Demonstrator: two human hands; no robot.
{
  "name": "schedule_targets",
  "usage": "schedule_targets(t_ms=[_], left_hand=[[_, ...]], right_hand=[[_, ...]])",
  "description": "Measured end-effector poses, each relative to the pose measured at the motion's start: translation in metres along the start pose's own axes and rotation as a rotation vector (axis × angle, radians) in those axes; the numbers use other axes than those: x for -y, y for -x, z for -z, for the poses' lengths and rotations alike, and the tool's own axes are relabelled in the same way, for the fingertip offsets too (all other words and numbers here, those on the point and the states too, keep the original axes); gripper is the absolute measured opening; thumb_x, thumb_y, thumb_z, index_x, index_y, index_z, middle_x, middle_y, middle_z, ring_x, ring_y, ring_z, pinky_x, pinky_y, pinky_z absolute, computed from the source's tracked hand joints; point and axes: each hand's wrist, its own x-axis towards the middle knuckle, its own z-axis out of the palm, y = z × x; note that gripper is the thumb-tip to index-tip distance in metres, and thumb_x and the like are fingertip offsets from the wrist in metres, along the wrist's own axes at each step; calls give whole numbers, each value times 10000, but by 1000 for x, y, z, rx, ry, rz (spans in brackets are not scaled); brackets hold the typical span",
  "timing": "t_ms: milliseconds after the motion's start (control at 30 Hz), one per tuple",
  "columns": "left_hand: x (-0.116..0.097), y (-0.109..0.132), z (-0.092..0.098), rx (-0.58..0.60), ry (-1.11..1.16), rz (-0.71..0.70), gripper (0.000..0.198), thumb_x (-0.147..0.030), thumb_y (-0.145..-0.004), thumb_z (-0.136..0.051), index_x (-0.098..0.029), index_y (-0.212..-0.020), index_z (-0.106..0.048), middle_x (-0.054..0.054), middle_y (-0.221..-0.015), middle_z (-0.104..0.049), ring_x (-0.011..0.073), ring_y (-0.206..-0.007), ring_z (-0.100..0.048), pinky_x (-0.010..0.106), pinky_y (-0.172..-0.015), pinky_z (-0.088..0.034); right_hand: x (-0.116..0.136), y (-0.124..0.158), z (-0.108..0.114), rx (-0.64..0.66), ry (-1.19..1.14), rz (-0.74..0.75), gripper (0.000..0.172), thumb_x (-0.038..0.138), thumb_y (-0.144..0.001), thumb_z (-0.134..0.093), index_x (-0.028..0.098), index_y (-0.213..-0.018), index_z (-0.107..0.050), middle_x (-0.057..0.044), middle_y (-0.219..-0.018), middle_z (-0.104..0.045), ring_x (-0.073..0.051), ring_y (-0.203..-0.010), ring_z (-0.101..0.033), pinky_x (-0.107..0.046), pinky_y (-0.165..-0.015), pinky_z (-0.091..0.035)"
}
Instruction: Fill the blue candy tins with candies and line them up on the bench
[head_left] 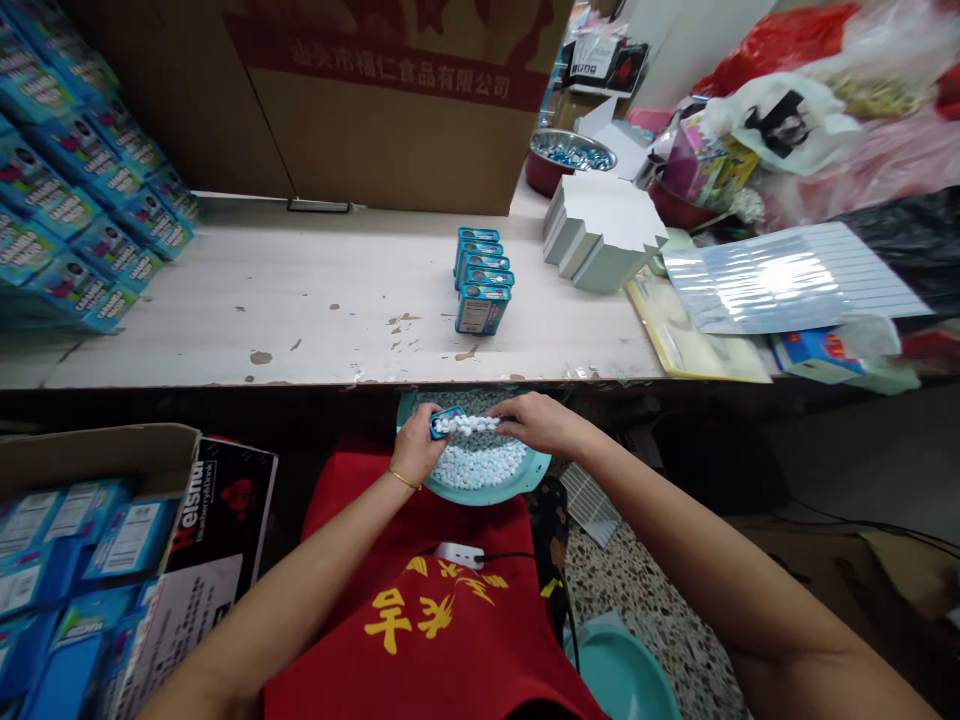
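Note:
My left hand (415, 450) is closed around a small blue tin (448, 419) heaped with white candies, held over a teal bowl (525, 478) of white candies on my lap. My right hand (536, 422) rests on the heaped candies at the tin's right end, fingers curled over them. On the worn white tabletop (322, 300) beyond, a row of several filled blue tins (481, 280) stands near the front edge.
Stacked blue boxes (71, 190) fill the table's left. A large cardboard carton (390, 100) stands at the back. White folded cartons (604, 235), a metal bowl (570, 152), plastic sheets (787, 275) and bags lie right. A carton of blue boxes (67, 560) sits at lower left.

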Motion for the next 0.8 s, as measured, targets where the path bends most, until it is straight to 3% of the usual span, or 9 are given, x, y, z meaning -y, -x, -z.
schedule_targets(t_ms=[133,300,400,467,533,633,700,800], left_hand=[[-2,1,-5,15,-37,-25,355,-166,-642,-592,-195,-980,-487,38,-853,-581,180,-769,-551,288,-690,-416],[0,0,-8,6,-37,-11,346,-176,-646,-594,-200,-977,-494,41,-855,-589,185,-774,-561,291,-689,-422],[3,0,-5,-3,1,6,343,-191,-652,-592,-205,-979,-493,29,-843,-593,172,-755,-568,276,-676,-427],[6,0,-1,-21,31,9,344,-211,-655,-597,-204,-981,-490,25,-852,-594,167,-764,-569,272,-684,-429],[9,2,5,-39,65,5,347,-236,-660,-604,-202,-986,-488,26,-884,-598,163,-787,-570,270,-702,-432],[12,5,18,-67,106,21,356,-265,-663,-614,-199,-991,-492,29,-920,-605,159,-805,-577,264,-713,-438],[12,7,27,-92,130,43,360,-284,-664,-618,-195,-991,-497,27,-908,-611,155,-787,-583,258,-703,-443],[14,11,39,-145,163,67,366,-303,-666,-620,-189,-993,-500,30,-922,-616,151,-782,-587,259,-714,-450]], right_hand=[[27,-4,9,31,262,-58,261,305,-769,-490,205,-939,-661,-105,-883,-652,-255,-826,-591,-350,-694,-423],[49,-7,13,25,337,-41,252,273,-770,-483,134,-900,-649,-162,-852,-637,-286,-802,-596,-382,-667,-426],[39,2,14,6,317,-46,247,276,-790,-469,158,-939,-628,-146,-891,-631,-278,-825,-591,-383,-692,-419],[17,11,10,-19,271,-80,243,286,-803,-465,198,-985,-601,-117,-937,-627,-260,-861,-582,-363,-718,-413],[-13,15,-6,-32,224,-150,256,294,-817,-456,234,-1042,-561,-89,-977,-622,-238,-886,-577,-336,-729,-410],[-52,4,-50,13,153,-300,289,254,-815,-462,225,-1095,-526,-99,-1007,-616,-234,-909,-575,-330,-748,-408],[-60,-15,-88,46,87,-353,288,207,-801,-474,190,-1080,-545,-130,-1018,-611,-247,-932,-571,-342,-771,-403],[-45,-53,-139,51,-19,-335,296,218,-815,-460,194,-1097,-550,-124,-1020,-620,-235,-962,-564,-325,-798,-399]])
